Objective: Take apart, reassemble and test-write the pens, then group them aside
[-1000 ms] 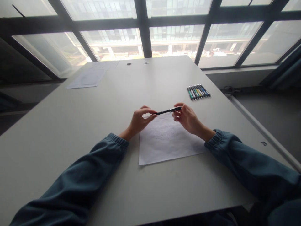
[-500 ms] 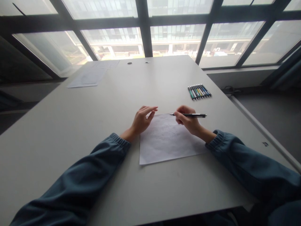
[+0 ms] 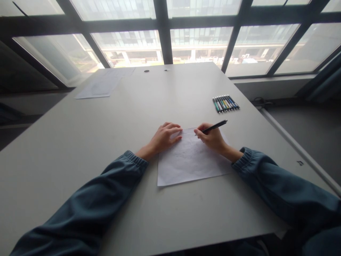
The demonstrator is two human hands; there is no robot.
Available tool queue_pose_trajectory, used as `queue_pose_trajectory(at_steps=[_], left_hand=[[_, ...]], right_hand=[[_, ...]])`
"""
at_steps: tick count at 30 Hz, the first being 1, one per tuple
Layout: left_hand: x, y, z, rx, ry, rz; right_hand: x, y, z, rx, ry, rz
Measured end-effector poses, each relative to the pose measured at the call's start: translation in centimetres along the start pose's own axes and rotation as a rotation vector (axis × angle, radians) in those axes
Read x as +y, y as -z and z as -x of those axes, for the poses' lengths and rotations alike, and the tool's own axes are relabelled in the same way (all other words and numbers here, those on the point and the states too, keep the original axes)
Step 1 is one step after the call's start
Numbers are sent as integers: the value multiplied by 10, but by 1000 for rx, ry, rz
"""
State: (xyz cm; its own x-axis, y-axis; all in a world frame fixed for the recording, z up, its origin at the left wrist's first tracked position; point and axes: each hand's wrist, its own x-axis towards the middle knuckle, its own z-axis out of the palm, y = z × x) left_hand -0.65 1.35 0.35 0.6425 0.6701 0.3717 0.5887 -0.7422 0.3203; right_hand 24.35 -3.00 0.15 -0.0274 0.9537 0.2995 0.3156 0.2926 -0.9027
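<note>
A white sheet of paper with faint marks lies on the table before me. My left hand rests on the sheet's upper left part, fingers stretched out and apart, holding nothing. Over the upper right part of the paper, my right hand is closed on a dark pen in a writing grip. The pen slants, its back end up to the right and its tip at the paper; whether the tip touches cannot be made out. Beyond the right hand lies a row of several pens, side by side.
The white table reaches to the windows. More sheets of paper lie at its far left. Two small round fittings, one a dark cable hole, sit near the far edge. A small dark mark is at the right edge.
My left hand has come down onto the paper, slightly right. The pen in my right hand has turned from nearly level to slanted, its tip lower and nearer the sheet.
</note>
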Motion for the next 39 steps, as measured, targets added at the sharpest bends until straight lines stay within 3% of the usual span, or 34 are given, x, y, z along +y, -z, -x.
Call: queue_pose_trajectory(at_steps=[10, 19, 28, 31, 35, 39], left_hand=[[0, -1, -1, -43, 42, -17], [2, 0, -1, -45, 54, -22], [2, 0, -1, -35, 46, -20], [1, -1, -1, -28, 40, -8], [3, 0, -1, 17, 58, 27], [4, 2, -1, 160, 90, 68]], right_hand=[[6, -3, -2, -83, -67, 81], [6, -3, -5, -130, -39, 135], [3, -3, -5, -79, -65, 87], [3, 0, -6, 34, -71, 3], [-2, 6, -6, 189, 43, -14], [-7, 9, -4, 54, 37, -227]])
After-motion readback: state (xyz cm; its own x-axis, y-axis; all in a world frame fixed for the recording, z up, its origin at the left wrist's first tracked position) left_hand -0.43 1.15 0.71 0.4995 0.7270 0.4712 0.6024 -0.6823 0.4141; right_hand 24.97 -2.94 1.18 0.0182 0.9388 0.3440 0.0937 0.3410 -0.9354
